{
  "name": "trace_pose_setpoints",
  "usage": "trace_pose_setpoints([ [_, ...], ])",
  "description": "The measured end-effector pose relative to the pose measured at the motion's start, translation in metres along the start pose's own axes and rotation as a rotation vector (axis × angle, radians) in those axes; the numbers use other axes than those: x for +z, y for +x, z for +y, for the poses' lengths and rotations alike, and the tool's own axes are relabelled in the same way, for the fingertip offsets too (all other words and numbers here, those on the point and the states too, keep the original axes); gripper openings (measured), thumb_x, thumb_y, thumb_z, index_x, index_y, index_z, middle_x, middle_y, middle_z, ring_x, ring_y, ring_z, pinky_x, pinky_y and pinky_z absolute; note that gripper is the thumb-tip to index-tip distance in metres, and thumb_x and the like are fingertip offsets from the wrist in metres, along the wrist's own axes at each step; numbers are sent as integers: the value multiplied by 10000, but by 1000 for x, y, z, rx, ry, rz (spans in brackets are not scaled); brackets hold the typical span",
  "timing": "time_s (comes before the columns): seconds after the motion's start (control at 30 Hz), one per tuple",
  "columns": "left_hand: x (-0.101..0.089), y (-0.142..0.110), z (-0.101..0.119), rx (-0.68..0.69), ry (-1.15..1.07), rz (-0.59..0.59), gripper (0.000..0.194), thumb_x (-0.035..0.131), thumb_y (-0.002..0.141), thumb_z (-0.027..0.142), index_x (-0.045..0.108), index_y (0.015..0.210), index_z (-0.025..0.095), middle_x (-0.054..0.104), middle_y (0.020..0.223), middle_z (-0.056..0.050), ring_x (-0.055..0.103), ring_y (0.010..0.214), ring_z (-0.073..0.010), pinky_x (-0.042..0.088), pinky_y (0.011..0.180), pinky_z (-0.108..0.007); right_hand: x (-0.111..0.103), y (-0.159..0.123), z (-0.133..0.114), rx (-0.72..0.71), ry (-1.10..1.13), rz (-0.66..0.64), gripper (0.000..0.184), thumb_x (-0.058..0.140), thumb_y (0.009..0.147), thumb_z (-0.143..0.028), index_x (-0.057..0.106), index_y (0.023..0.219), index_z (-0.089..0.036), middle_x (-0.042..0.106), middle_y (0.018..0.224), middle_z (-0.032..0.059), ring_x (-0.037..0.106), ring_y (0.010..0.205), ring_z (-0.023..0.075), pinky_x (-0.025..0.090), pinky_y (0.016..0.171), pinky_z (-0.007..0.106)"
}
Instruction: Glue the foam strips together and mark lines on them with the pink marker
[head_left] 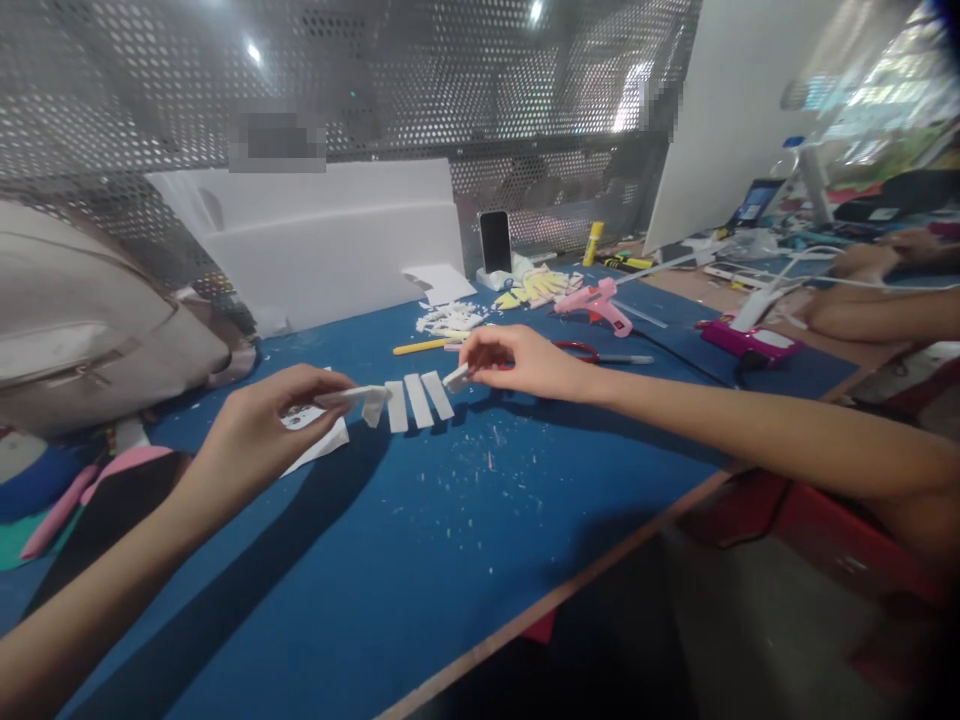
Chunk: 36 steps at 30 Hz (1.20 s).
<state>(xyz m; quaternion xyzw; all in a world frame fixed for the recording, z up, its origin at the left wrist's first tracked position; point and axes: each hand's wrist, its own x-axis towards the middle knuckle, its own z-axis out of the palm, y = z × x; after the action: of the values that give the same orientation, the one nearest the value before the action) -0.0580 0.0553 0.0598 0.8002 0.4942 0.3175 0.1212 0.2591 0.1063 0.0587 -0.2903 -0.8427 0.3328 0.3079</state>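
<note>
My left hand (262, 415) pinches a thin white foam-like strip (361, 394) between thumb and fingers. It is held out level above the blue table (420, 580). My right hand (529, 362) grips the end of a small white piece (456, 377). Between the hands stand several short white strips (418, 400) side by side, leaning slightly; the left hand's strip partly covers the leftmost one. Under the left hand lies a white sheet (322, 445) with dark marks, mostly hidden by the fingers.
Behind the hands are white scraps (450, 318), a yellow pen (420, 346), a phone (495, 242), a pink glue gun (600, 303) and red-handled scissors (581, 350). A pale bag (97, 310) stands at left. Another person's arm (870, 310) rests at right.
</note>
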Motion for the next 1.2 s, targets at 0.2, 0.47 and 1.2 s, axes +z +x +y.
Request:
trace_pose_setpoints([
  [0.2, 13, -26, -7, 181, 55, -73, 117, 561, 926, 327, 631, 1009, 282, 668, 1038, -8, 626, 983, -186, 475, 932, -347, 8, -31, 4, -33, -59, -72, 115, 595, 850, -156, 649, 949, -183, 684, 981, 35, 630, 842, 136, 505, 742, 283],
  [0.47, 18, -55, -7, 166, 86, -277, 332, 621, 898, 398, 578, 1219, 327, 641, 1237, -38, 625, 1126, -229, 528, 955, -387, 4, -57, -1, 20, -210, -202, 104, 618, 877, -188, 656, 974, -190, 690, 1003, 29, 633, 896, 150, 497, 814, 290],
  [1.2, 41, -46, -8, 8, 45, -239, 775, 640, 845, 438, 235, 1499, 347, 656, 1170, -49, 624, 1118, -266, 484, 999, -495, 17, -50, -6, -132, -422, -215, 468, 680, 881, -347, 520, 1291, -189, 594, 1284, 106, 528, 1187, 243, 423, 1003, 380],
])
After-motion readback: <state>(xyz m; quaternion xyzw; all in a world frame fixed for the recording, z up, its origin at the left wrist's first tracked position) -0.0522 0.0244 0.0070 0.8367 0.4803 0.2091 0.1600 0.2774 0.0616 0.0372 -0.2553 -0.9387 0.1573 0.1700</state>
